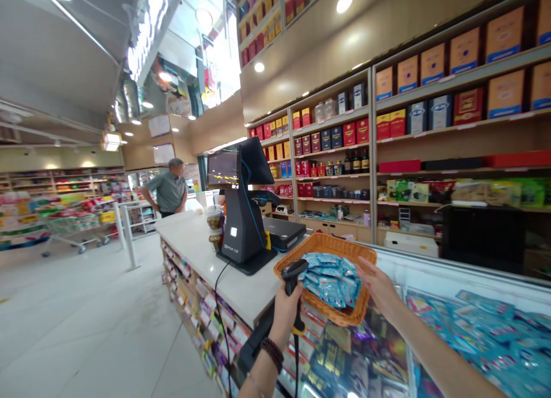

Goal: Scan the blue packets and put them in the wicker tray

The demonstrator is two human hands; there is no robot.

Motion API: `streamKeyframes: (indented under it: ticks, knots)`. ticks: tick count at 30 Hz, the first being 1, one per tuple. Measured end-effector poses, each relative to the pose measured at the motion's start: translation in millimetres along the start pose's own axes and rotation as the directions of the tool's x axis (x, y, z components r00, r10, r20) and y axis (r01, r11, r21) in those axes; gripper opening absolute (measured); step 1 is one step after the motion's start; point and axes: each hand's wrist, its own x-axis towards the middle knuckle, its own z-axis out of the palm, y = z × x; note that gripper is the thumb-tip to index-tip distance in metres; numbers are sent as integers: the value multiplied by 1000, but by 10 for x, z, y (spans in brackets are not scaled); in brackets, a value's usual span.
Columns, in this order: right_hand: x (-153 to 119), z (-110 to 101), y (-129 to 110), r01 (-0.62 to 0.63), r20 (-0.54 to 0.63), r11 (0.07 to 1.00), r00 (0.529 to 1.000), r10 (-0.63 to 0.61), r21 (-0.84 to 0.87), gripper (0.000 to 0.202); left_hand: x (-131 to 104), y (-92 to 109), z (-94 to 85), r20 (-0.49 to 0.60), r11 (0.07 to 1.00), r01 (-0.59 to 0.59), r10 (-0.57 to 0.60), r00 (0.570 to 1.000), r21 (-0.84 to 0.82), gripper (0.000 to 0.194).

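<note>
My left hand (286, 307) is wrapped round the handle of a black barcode scanner (294, 270), its head held over the near left edge of a wicker basket (331, 241). Inside the basket lies a heap of small light-blue packets (331, 279). At the basket's right rim is my right hand (375, 280), fingers stretched over the edge beside the packets; whether they press on the rim I cannot tell. A cable hangs down from the scanner. The basket rests on a glass-topped display counter.
A cash register terminal (243, 214) stands on the white counter (189, 237), with a black box (284, 233) behind it. More blue packets (486, 329) lie at the right. Boxed goods fill the wall shelves (331, 118). A person (167, 188) stands beyond the counter.
</note>
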Motion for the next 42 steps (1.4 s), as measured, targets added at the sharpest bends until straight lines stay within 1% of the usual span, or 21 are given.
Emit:
streamKeyframes:
  ticks: [3, 5, 7, 10, 13, 16, 18, 20, 22, 25, 27, 29, 32, 34, 35, 36, 37, 38, 40, 42]
  knots:
    - [-112, -440, -150, 51, -17, 991, 998, -54, -127, 43, -52, -13, 100, 38, 1000, -14, 14, 999, 2, 62]
    - [-194, -812, -275, 65, -57, 966, 995, -82, -252, 46, -111, 14, 224, 89, 1000, -7, 6, 996, 5, 60]
    - [-279, -1210, -419, 84, -116, 935, 985, -131, -344, 45, -186, 62, 394, 135, 1000, 10, -11, 991, 10, 59]
    - [-422, -1801, -655, 134, -226, 910, 945, -237, -393, 36, -309, 131, 715, 199, 999, 30, -25, 980, -19, 59]
    - [-616, -2338, -883, 121, -369, 902, 883, -289, -415, 28, -436, 153, 1075, 296, 996, 43, -18, 955, -78, 58]
    - [-847, -2757, -1037, 116, -436, 875, 831, -345, -470, 29, -566, 121, 1427, 377, 992, 69, -25, 926, -104, 57]
    - [-973, -2940, -1076, 114, -442, 840, 808, -389, -530, 30, -660, 82, 1643, 414, 991, 71, -19, 910, -111, 56]
    - [-1047, -3037, -1057, 96, -437, 796, 793, -425, -598, 31, -763, 29, 1841, 452, 991, 67, -7, 892, -117, 55]
    - [-1068, -3066, -983, 82, -415, 745, 788, -456, -662, 33, -873, -41, 2024, 490, 990, 85, -18, 871, -115, 55]
    - [-1041, -3051, -808, 96, -334, 660, 803, -493, -745, 38, -1041, -189, 2257, 520, 987, 128, -58, 852, -100, 57]
    - [-1008, -3048, -690, 115, -251, 578, 821, -513, -808, 41, -1144, -307, 2373, 518, 987, 139, -79, 852, -77, 57]
    - [-973, -3068, -606, 128, -153, 463, 839, -522, -877, 46, -1226, -426, 2449, 528, 986, 159, -106, 842, -54, 58]
    - [-925, -3121, -570, 110, -30, 248, 866, -499, -963, 56, -1299, -573, 2491, 566, 983, 180, -128, 815, -37, 57]
    - [-903, -3147, -600, 57, -10, 122, 872, -490, -991, 58, -1322, -630, 2487, 572, 985, 174, -129, 810, -24, 57]
    - [-899, -3155, -625, 32, -15, 88, 870, -492, -996, 56, -1331, -645, 2480, 574, 985, 171, -131, 808, -16, 56]
    - [-899, -3159, -654, 14, -29, 83, 867, -498, -996, 52, -1341, -652, 2472, 578, 985, 171, -135, 805, -8, 56]
    - [-905, -3159, -685, 4, -51, 108, 862, -505, -994, 46, -1353, -653, 2463, 583, 985, 170, -137, 801, -3, 56]
    - [-915, -3157, -715, 0, -82, 159, 856, -510, -987, 40, -1369, -649, 2455, 592, 986, 169, -139, 794, 5, 55]
    - [-946, -3144, -769, -6, -173, 308, 838, -518, -951, 31, -1410, -632, 2440, 617, 986, 167, -147, 773, 25, 53]
    - [-982, -3119, -805, 2, -278, 475, 809, -519, -880, 24, -1456, -612, 2429, 636, 985, 170, -156, 756, 39, 50]
